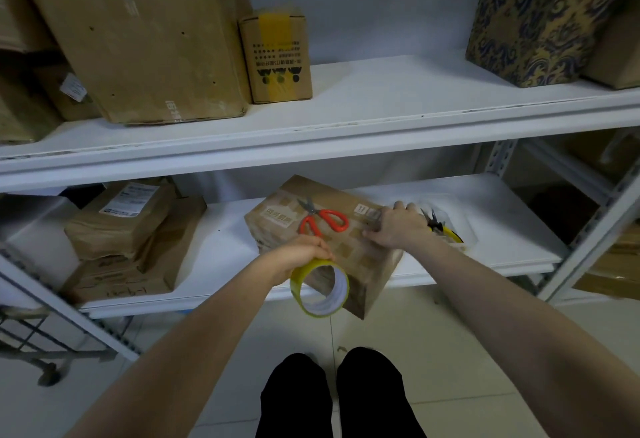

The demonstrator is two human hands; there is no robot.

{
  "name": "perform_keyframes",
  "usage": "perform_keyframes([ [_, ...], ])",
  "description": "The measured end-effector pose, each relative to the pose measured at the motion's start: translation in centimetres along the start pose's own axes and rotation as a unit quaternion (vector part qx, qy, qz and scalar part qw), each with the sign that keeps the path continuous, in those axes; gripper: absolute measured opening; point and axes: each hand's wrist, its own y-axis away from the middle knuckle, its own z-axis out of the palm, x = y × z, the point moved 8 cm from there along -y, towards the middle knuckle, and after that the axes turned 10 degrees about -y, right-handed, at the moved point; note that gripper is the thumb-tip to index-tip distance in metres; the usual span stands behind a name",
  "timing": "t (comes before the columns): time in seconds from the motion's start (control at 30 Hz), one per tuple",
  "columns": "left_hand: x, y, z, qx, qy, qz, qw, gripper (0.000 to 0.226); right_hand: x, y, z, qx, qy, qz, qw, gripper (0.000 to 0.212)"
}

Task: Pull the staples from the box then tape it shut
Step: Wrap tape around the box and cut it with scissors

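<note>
At the box's [349,257] 6 o'clock edge, the left hand [300,252] grips the tape roll [320,290]; at 3 o'clock the right hand [394,227] rests, fingers curled, perhaps pinching something.

This is looking like a storeroom for parcels. White metal shelves [346,132] are running across the view, their slotted uprights [498,157] standing at 3 o'clock. Cardboard boxes [138,39] are crowding the upper shelf at 10 and 11 o'clock, and a patterned box [533,25] is sitting at 2 o'clock. Labelled parcels [128,216] are lying stacked at 9 o'clock. A wire cart [41,354] is standing on the tiled floor [408,326] at 8 o'clock. At centre, scissors [323,219] are lying on a box [349,247], with a tape roll [320,290] just beside it.
</note>
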Motion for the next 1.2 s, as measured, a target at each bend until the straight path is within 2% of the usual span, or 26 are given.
perform_keyframes([
  [0.2,-1.9,1.2,-3.1,0.11,0.079,-0.033,0.99,0.011,-0.9,3.0,1.1,0.005,0.015,0.036,0.999,0.069],
  [0.37,-2.7,3.1,-5.0,0.089,-0.029,-0.091,0.991,0.008,-4.1,5.1,2.2,0.002,-0.036,0.064,0.997,0.066],
  [0.43,-2.4,3.8,-5.7,0.111,-0.03,-0.09,0.989,0.009,-5.9,5.3,3.0,-0.017,-0.071,0.048,0.996,0.066],
  [0.5,-1.9,4.3,-5.9,0.13,-0.013,-0.079,0.988,0.006,-7.6,5.5,4.0,-0.043,-0.102,0.012,0.994,0.055],
  [0.57,-1.7,4.4,-6.2,0.144,0.004,-0.064,0.988,0.006,-8.6,6.0,3.9,-0.016,-0.147,-0.021,0.989,0.043],
  [0.67,-1.6,4.6,-5.8,0.147,0.008,-0.051,0.988,0.01,-9.1,7.3,1.7,0.094,-0.256,-0.073,0.959,0.031],
  [0.73,-1.0,4.6,-5.2,0.135,0.009,-0.036,0.99,0.002,-9.9,8.0,1.0,0.078,-0.388,-0.118,0.911,0.04],
  [0.8,-0.1,4.6,-4.5,0.122,0.002,-0.012,0.993,0.015,-10.5,8.3,1.1,0.053,-0.464,-0.141,0.873,0.045],
  [0.9,1.0,5.0,-3.9,0.115,0.01,0.017,0.993,0.028,-10.2,8.2,1.2,0.069,-0.498,-0.144,0.853,0.033],
  [0.97,1.3,5.2,-3.7,0.113,0.016,0.029,0.993,0.026,-9.8,8.2,1.0,0.092,-0.504,-0.136,0.848,0.025],
  [1.1,0.9,5.2,-4.1,0.131,-0.002,0.019,0.991,0.014,-10.0,8.4,1.6,0.12,-0.481,-0.12,0.86,0.018],
  [1.2,0.5,5.2,-4.3,0.145,-0.013,0.012,0.989,0.015,-9.1,7.6,2.8,0.119,-0.514,-0.078,0.846,0.018],
])
